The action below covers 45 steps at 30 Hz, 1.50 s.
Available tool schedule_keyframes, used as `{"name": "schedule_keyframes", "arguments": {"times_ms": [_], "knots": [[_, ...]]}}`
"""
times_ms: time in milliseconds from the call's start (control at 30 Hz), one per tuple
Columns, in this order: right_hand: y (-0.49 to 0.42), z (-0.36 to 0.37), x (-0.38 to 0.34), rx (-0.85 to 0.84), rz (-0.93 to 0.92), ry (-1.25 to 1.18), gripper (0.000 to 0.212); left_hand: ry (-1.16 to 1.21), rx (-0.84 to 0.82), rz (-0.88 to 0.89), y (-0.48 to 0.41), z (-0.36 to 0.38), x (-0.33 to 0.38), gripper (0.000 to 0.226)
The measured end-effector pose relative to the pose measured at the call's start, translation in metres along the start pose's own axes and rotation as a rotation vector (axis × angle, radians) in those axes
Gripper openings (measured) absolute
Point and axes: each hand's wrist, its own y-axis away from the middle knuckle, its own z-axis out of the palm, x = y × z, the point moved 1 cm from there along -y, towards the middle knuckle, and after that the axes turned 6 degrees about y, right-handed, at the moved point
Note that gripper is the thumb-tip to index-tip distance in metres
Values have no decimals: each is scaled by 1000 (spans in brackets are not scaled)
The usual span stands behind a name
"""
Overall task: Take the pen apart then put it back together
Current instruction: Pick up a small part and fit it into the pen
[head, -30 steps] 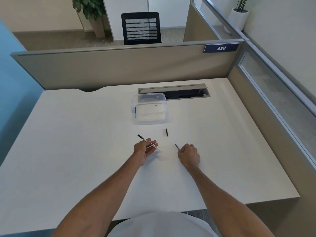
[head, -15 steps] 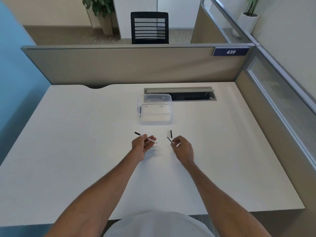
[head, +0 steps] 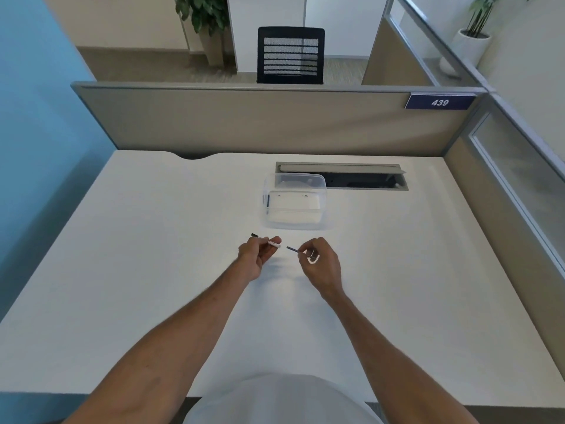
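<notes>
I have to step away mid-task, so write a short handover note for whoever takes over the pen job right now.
Left hand: holds the white pen barrel, black end pointing away to the left.
Right hand: pinches a thin dark pen part, its tip aimed at the barrel's open end; the two are apart.
Clear plastic box sits on the desk just beyond the hands.
Done: pen is apart.
Left: slide the thin part into the barrel, then refit any remaining piece; none shows on the desk now.

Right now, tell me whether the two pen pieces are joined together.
No: the pen barrel in the left hand and the thin dark refill in the right hand are apart.
</notes>
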Motion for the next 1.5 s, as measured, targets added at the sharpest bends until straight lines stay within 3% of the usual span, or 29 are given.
{"name": "schedule_keyframes", "arguments": {"times_ms": [267, 400, 867, 1033, 1333, 1500], "knots": [[-3, 5, -11, 10, -70, 7, 9, 13, -22, -5, -3, 3, 6, 9], [-5, 6, -13, 3, -106, 29, 9, 35, -9, -11, -4, 1, 6, 21], [-7, 10, -19, -15, -190, 197, 5, 36, -7, -10, -3, -4, 7, 26], [-6, 10, -20, 23, -233, 236, 6, 30, -21, -29, 1, -4, 8, 8], [-11, 14, -30, 50, -308, 272, 5, 46, -34, -32, 1, -2, 11, 7], [-15, 17, -32, 47, -333, 265, 10, 99, -38, -31, 1, -1, 10, 22]]}}
